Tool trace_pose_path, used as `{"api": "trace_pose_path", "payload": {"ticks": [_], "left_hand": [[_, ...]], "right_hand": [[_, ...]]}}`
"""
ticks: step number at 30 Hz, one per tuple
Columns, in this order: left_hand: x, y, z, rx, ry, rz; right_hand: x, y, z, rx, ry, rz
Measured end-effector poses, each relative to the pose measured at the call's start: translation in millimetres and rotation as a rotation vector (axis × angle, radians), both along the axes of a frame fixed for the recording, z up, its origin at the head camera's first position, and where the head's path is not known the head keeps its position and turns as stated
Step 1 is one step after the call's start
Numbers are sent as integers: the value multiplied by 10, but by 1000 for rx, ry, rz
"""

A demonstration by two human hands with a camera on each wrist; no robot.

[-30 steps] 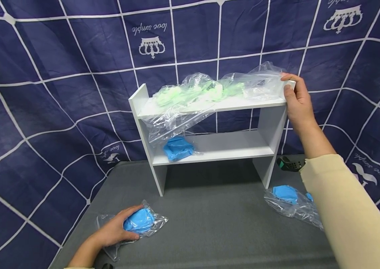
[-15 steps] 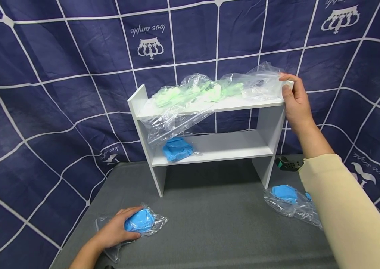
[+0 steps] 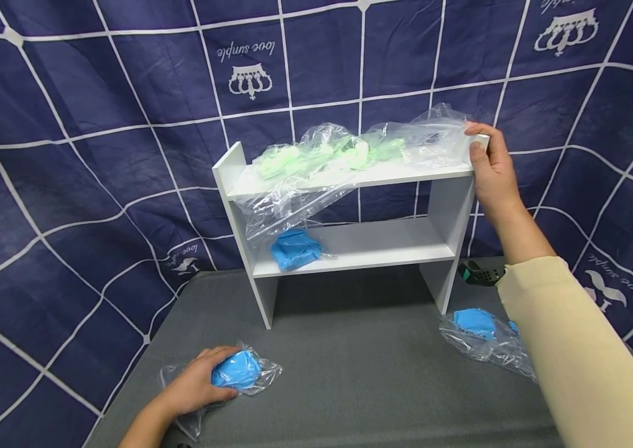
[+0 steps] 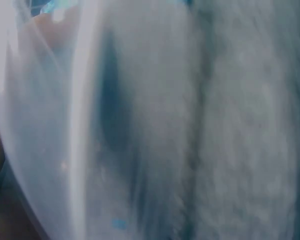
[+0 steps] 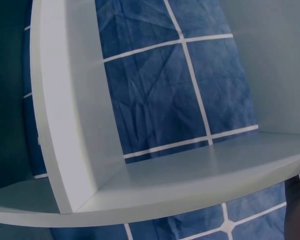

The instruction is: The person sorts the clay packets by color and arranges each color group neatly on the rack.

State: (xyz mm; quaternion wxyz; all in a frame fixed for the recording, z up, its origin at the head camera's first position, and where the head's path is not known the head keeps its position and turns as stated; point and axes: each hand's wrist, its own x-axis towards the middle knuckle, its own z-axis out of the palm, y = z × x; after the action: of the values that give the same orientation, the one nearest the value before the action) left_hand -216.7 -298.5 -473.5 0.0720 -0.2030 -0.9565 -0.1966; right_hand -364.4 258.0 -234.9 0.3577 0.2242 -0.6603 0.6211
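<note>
Low on the left of the head view, my left hand point(image 3: 196, 386) is curled round a clear plastic bag with a soft blue bundle point(image 3: 238, 370) in it, on the table. My right hand point(image 3: 497, 174) grips the top right corner of a white two-tier shelf point(image 3: 400, 177), thumb in front and fingers over the edge. Beside those fingers, the end of a clear bag with pale green contents point(image 3: 344, 152) lies on the upper tier; whether they touch it I cannot tell. Blurred clear plastic point(image 4: 80, 125) fills most of the left wrist view.
Another blue bundle point(image 3: 296, 249) in clear plastic rests at the left of the lower tier. Right of the shelf, a bagged blue bundle point(image 3: 474, 322) lies on the grey table point(image 3: 350, 373), near a dark strap point(image 3: 481, 274). A blue checked curtain point(image 3: 126, 93) hangs behind.
My left hand and the bagged blue bundle have shifted very slightly to the right. The right hand keeps its place on the shelf corner.
</note>
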Motion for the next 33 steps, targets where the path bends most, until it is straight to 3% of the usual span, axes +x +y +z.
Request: {"api": "trace_pose_path", "payload": {"ticks": [7, 17, 26, 33], "left_hand": [[-22, 147, 85, 1, 34, -63], [-17, 491, 424, 64, 30, -73], [20, 783, 669, 110, 111, -108], [9, 1069, 915, 186, 162, -134]], "right_hand": [[-1, -13, -8, -20, 19, 18], [-1, -12, -2, -31, 12, 18], [151, -94, 65, -58, 5, 53], [3, -13, -3, -56, -3, 42]]}}
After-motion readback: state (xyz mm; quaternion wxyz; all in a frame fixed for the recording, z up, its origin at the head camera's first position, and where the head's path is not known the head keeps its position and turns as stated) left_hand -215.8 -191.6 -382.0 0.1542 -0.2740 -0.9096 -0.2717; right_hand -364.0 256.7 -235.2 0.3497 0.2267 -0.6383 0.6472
